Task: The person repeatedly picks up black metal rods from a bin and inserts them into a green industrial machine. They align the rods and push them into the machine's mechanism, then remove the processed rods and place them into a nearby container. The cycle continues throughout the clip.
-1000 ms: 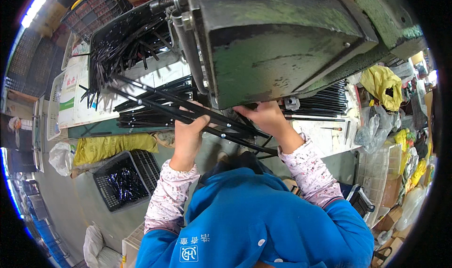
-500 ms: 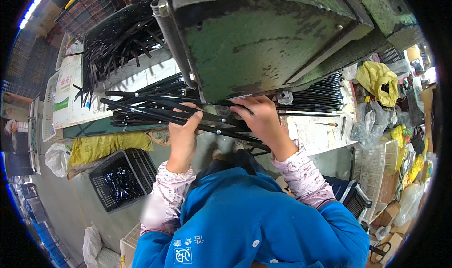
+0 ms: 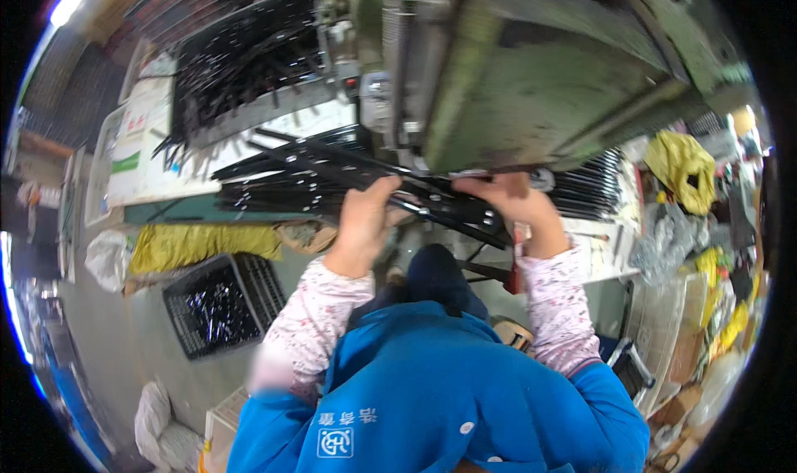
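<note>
Thin black metal rods (image 3: 461,226), joined with shiny rivets, slant from upper left to lower right in front of my body. My left hand (image 3: 364,224) is closed round them near their middle, thumb on top. My right hand (image 3: 530,211) grips the same rods farther right, just under the green machine (image 3: 531,99); its fingertips are partly hidden and blurred. Behind my left hand a pile of similar black rods (image 3: 270,196) lies on the bench. To the right of my right hand, another stack of black rods (image 3: 591,186) rests in rows.
A black tray of dark rods (image 3: 187,120) stands on the white bench top (image 3: 137,174) at the back left. On the floor sits a black crate of small shiny parts (image 3: 212,307). A yellow sack (image 3: 199,249) lies under the bench edge; plastic bags (image 3: 668,245) lie at the right.
The whole view has shifted and is more blurred. The held rods slope more steeply, their left ends higher. Both hands still hold them.
</note>
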A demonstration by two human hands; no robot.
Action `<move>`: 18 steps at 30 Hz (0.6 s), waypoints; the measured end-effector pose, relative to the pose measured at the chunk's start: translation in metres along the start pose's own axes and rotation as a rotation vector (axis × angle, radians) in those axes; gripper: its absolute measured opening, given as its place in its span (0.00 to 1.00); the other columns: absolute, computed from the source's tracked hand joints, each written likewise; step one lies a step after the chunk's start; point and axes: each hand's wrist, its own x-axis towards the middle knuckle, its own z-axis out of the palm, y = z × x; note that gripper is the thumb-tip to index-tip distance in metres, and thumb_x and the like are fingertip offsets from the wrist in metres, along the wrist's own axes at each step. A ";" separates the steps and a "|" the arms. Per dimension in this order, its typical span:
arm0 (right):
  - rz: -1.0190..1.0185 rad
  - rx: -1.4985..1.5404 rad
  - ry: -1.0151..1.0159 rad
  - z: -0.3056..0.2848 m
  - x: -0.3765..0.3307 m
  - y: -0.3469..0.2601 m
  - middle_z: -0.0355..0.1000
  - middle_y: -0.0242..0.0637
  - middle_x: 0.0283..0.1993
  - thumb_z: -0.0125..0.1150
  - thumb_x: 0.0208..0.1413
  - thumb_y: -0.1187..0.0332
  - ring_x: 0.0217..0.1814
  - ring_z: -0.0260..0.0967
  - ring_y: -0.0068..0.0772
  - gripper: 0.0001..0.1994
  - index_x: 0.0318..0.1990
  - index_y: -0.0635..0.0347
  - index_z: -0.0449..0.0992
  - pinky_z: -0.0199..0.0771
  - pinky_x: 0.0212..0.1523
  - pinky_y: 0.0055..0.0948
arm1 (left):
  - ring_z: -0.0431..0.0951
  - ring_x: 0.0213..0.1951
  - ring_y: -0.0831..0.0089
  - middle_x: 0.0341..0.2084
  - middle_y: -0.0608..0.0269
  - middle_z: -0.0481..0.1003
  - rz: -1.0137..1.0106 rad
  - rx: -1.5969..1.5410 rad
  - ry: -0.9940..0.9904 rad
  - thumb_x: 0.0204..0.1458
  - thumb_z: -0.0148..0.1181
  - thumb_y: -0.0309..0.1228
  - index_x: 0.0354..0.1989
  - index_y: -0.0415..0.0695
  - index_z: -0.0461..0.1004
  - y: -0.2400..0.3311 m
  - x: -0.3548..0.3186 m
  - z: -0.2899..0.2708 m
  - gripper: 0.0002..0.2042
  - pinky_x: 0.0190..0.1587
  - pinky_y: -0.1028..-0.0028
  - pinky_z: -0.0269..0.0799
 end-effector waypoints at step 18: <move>0.069 -0.482 0.213 0.083 0.053 0.202 0.73 0.48 0.47 0.52 0.58 0.70 0.47 0.71 0.47 0.12 0.47 0.63 0.75 0.70 0.48 0.39 | 0.69 0.14 0.77 0.18 0.59 0.74 0.327 0.162 0.338 0.58 0.57 0.35 0.28 0.37 0.69 -0.022 0.012 -0.067 0.13 0.15 0.77 0.64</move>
